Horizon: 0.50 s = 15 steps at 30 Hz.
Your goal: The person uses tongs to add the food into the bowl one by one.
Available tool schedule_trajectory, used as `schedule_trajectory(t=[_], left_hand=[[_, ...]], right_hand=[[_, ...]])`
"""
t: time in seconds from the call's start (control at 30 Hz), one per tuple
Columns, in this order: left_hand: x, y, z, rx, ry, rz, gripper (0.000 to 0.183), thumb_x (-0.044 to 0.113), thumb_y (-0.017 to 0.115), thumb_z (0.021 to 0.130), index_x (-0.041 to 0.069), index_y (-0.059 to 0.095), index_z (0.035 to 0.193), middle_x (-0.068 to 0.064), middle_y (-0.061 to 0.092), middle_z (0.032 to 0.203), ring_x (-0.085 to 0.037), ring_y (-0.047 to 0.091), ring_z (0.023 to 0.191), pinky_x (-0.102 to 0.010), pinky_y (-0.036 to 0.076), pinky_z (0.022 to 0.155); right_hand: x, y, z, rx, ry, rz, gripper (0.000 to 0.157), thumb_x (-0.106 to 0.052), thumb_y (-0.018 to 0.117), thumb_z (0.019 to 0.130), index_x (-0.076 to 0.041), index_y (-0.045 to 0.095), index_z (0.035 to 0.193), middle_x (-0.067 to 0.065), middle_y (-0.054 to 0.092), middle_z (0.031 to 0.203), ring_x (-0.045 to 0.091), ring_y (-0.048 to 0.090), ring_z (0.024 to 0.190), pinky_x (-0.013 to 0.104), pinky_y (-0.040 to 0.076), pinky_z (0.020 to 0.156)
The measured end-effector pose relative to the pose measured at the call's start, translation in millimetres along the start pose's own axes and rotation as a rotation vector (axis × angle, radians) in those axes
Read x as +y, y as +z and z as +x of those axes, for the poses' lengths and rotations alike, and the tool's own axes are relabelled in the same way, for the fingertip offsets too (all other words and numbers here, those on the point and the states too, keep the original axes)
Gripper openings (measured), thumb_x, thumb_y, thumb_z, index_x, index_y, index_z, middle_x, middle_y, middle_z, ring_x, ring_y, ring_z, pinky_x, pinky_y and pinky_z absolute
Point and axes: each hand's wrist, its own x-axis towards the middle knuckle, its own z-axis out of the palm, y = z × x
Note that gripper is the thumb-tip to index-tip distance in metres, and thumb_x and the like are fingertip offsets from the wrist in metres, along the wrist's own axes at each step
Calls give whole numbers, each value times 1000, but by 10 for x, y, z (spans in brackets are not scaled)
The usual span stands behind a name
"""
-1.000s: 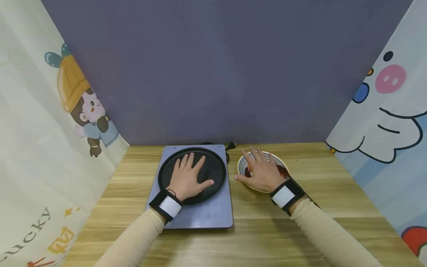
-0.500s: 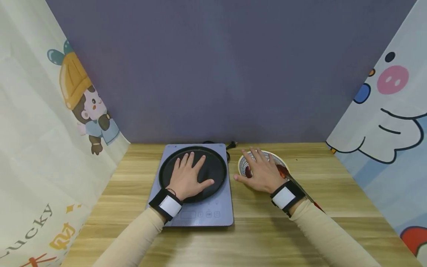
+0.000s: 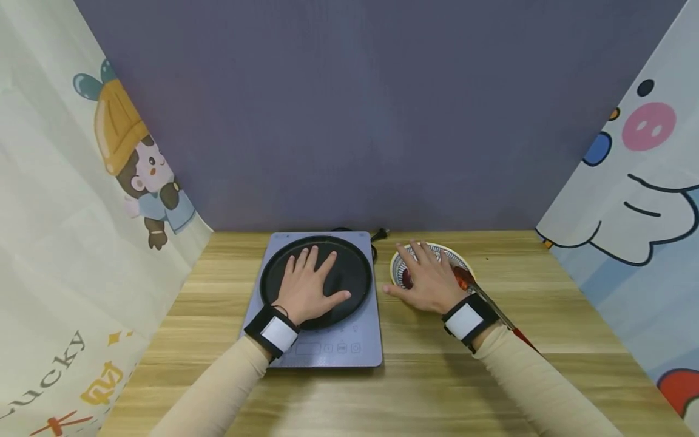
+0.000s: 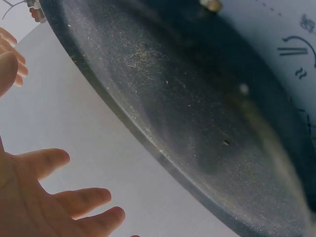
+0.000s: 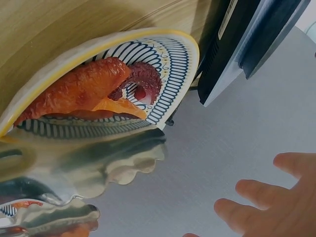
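Note:
My left hand (image 3: 307, 288) hovers with spread, straight fingers over a round black pan (image 3: 354, 273). The pan sits on a grey induction cooker (image 3: 349, 359); the left wrist view shows a gap between fingers and pan. My right hand (image 3: 428, 282), fingers also spread, is held over a patterned bowl (image 5: 180, 59) with a yellow rim and partly hides it in the head view. Inside the bowl lie a glossy orange-red piece of food (image 5: 79, 89) and a dark red curled piece like an octopus tentacle (image 5: 150, 76). Metal tongs (image 5: 133, 153) with scalloped tips lean on the bowl, running under my right wrist.
A black plug and cord (image 3: 379, 234) lie behind the cooker, near the dark back panel (image 3: 371, 121). The wooden table (image 3: 437, 388) extends in front of and beside the things. Printed curtains (image 3: 43, 212) stand on both sides.
The head view has shifted slightly, and more of the tongs' red handle shows beside the right sleeve. Both hands keep the same pose over the pan and the bowl.

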Motion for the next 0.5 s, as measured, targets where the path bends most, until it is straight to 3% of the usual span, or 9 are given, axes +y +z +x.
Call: schedule_trajectory(t=[0.3, 0.5], left_hand=[[-79, -28, -60, 2, -2, 20, 87, 77, 41, 74, 25, 22, 142, -22, 20, 143, -37, 10, 128, -59, 15, 102], [-167, -60, -188, -1, 2, 34, 87, 76, 42, 74, 24, 24, 141, -23, 21, 143, -37, 11, 128, -60, 16, 102]], right_hand=[[76, -11, -55, -1, 3, -9, 94, -81, 38, 71, -27, 13, 143, 16, 21, 145, 35, 16, 127, 69, 19, 94], [179, -4, -160, 21, 6, -19, 96, -83, 37, 70, -20, 22, 141, 19, 27, 141, 36, 22, 125, 67, 19, 95]])
